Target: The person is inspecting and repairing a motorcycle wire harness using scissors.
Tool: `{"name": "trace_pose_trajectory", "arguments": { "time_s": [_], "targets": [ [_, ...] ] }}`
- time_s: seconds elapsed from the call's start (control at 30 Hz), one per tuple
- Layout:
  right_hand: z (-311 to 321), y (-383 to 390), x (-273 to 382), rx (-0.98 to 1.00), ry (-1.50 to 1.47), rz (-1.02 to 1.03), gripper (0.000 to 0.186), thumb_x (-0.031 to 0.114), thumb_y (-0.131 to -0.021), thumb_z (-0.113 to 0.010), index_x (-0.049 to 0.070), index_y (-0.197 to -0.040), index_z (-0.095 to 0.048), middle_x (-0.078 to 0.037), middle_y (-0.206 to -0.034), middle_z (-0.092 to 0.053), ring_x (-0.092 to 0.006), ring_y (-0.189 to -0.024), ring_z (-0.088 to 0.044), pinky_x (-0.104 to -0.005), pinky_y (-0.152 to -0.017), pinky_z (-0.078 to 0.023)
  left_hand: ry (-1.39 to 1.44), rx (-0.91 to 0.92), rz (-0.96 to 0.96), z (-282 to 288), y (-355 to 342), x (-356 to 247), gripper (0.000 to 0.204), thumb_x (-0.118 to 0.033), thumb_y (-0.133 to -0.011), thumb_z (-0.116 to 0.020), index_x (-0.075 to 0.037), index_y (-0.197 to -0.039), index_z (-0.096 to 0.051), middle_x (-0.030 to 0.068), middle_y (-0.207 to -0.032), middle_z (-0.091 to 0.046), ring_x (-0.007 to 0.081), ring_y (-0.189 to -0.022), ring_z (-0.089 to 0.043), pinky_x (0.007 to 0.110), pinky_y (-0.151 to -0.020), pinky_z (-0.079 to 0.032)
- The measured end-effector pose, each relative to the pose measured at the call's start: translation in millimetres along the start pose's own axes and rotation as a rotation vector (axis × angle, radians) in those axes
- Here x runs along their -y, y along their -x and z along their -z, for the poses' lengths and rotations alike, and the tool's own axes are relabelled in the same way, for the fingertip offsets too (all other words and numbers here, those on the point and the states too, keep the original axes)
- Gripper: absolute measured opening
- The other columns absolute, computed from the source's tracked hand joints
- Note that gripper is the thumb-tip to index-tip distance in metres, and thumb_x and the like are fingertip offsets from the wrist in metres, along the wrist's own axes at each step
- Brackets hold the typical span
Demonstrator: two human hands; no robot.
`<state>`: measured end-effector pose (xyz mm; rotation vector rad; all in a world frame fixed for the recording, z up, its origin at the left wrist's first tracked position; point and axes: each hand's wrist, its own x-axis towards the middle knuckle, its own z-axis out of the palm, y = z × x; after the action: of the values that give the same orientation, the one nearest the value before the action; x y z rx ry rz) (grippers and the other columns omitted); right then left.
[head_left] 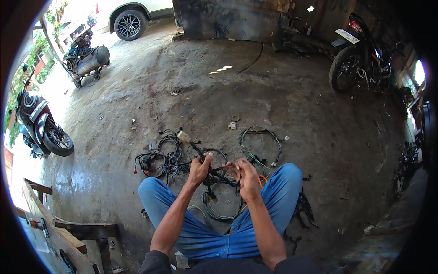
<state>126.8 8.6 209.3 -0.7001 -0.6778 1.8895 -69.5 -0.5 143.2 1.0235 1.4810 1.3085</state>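
My left hand point(200, 170) is closed around a black wiring harness point(197, 148), just above the gap between my bent knees. A pale connector point(183, 136) tops the bundle, and dark branches hang below my fist. To its right, my right hand point(246, 179) has its fingers bent in a pinch at a thin dark strand point(218, 169) that runs from the bundle. Whether that strand is wire or tape is too small to tell. More tangled black harness point(166, 157) with small connectors lies on the ground at the left.
A loop of greenish wires point(240, 142) lies beyond my right knee point(288, 176). Black strips point(306, 211) rest beside it. Farther off stand a motorcycle point(358, 61), a scooter point(43, 125), an air compressor point(86, 61) and a white car point(137, 9). A wooden frame point(84, 228) is near left.
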Motion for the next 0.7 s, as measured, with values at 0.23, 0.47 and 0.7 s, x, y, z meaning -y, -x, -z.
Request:
{"name": "trace_pose_trajectory", "arguments": {
  "time_s": [0.23, 0.47, 0.7],
  "targets": [
    [45.8, -98.7, -30.3, -0.064, -0.011, -0.162, 0.025, 0.02, -0.1, -0.054, 0.007, -0.079, -0.051, -0.006, -0.075, -0.055, -0.0212, -0.075, -0.063, -0.0412, -0.08, -0.054, -0.03, 0.088, 0.092, 2.6, -1.7, -6.8, 0.046, -0.039, -0.101, -0.053, -0.003, -0.073, -0.055, -0.0022, -0.064, -0.05, 0.0086, -0.061, -0.045, 0.028, -0.058, -0.036],
    [49.6, -128.4, -39.5, -0.317, 1.297, 0.17, 0.038, 0.032, -0.102, -0.055, -0.005, -0.094, -0.062, -0.015, -0.09, -0.057, -0.0249, -0.086, -0.061, -0.037, -0.078, -0.05, 0.102, 0.032, 0.101, 8.6, 0.0, -1.2, 0.049, -0.046, -0.101, -0.055, -0.007, -0.071, -0.055, -0.0026, -0.064, -0.047, 0.0093, -0.062, -0.043, 0.029, -0.059, -0.035],
    [-15.7, 54.1, -55.3, -0.093, 0.762, 0.241, 0.024, 0.018, -0.102, -0.052, -0.003, -0.099, -0.064, -0.012, -0.091, -0.067, -0.0252, -0.082, -0.065, -0.0389, -0.074, -0.051, 0.005, -0.137, 0.19, 0.3, -5.4, 0.2, 0.056, -0.052, -0.1, -0.054, -0.011, -0.062, -0.047, -0.0031, -0.061, -0.044, 0.0084, -0.059, -0.039, 0.029, -0.056, -0.032]
  ]
}}
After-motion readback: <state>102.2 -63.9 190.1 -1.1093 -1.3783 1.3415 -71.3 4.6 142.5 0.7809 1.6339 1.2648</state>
